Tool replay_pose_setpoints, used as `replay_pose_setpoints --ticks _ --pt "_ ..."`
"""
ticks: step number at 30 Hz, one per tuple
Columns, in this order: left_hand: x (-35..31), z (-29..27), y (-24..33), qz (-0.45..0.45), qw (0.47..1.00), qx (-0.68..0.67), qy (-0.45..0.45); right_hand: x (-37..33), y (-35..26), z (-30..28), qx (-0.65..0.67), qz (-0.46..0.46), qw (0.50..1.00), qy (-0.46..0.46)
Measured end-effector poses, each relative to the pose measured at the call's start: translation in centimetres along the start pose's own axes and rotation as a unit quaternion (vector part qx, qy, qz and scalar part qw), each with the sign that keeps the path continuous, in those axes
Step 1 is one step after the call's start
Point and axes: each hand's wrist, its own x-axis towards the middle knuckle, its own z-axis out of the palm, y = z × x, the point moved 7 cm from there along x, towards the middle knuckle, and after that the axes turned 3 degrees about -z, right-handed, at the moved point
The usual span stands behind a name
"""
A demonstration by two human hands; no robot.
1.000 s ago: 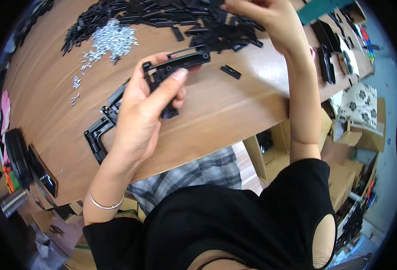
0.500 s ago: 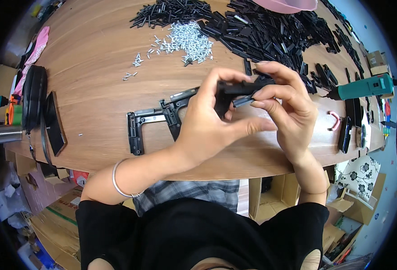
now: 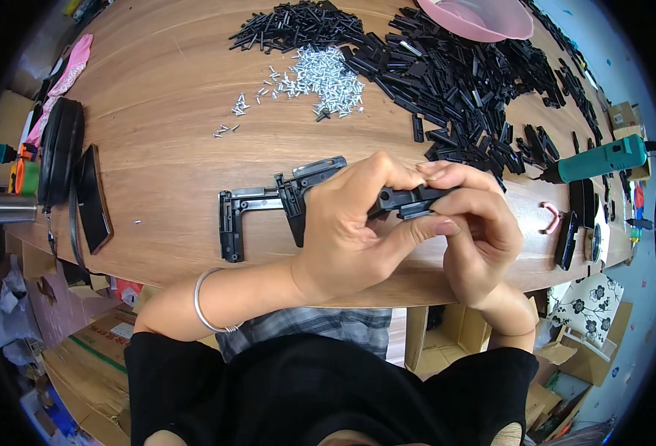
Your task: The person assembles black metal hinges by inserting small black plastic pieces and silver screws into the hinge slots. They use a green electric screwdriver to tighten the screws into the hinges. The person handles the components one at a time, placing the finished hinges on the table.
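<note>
Between my two hands, above the table's near part, is a black plastic part (image 3: 409, 199) with a round hole at its left end. My left hand (image 3: 361, 230) wraps round its left side, thumb stretched along the near edge. The fingers of my right hand (image 3: 480, 223) pinch its right end, and both hands' fingertips nearly meet. My palms hide much of the part. Left of my left hand lie black L-shaped frame pieces (image 3: 250, 202) on the table, one partly covered by that hand.
Silver screws (image 3: 328, 78) lie heaped beyond my hands, beside black pins (image 3: 298, 26) and a large pile of black plastic pieces (image 3: 454, 82). A pink bowl (image 3: 484, 22) stands at the back. To the right is a teal electric screwdriver (image 3: 599, 160); a black case (image 3: 62, 152) and phone (image 3: 92, 199) lie left.
My hands have come closer together round the black part, and the left thumb now presses against it. The part has turned and sits slightly lower in view.
</note>
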Motion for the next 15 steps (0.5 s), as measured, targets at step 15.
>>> replay_pose_setpoints --ticks 15 --pt "-0.4 -0.2 0.6 -0.011 0.991 -0.024 0.130 0.9 -0.4 -0.5 -0.017 -0.005 0.999 0.028"
